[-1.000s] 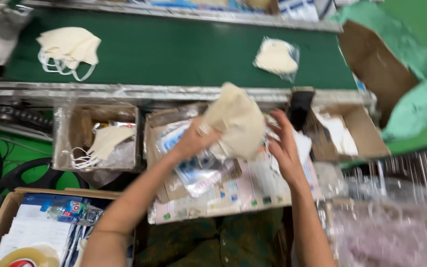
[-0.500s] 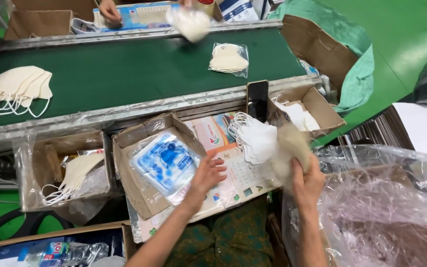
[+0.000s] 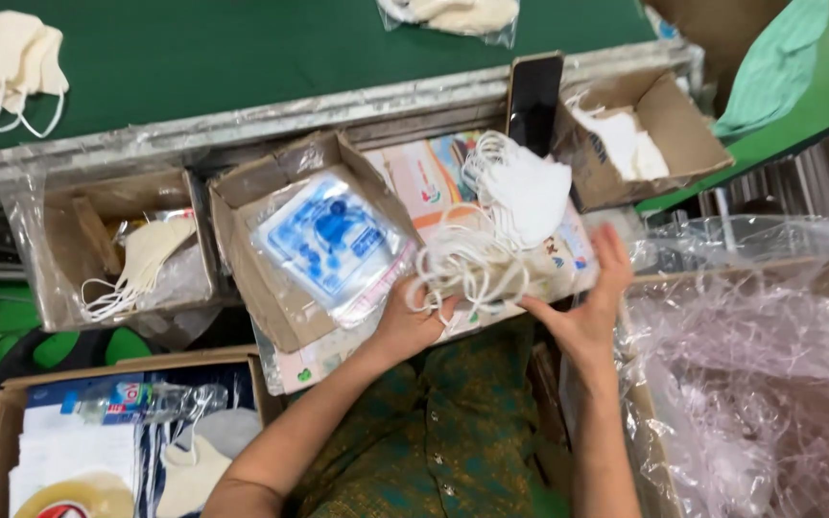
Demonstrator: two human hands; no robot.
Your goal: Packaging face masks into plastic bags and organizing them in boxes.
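- Left hand point(image 3: 413, 321) closed on tangled white ear loops point(image 3: 467, 269) of white masks point(image 3: 525, 192).
- Mask stack just beyond, far-right of left hand, on worktop sheet point(image 3: 414, 182).
- Right hand point(image 3: 587, 307) open, empty, just right of loops; left hand nearer.

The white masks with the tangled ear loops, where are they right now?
In the head view, the white masks lie just right of centre on printed sheets, between the blue-packet box and the right box, above the left hand and right hand.
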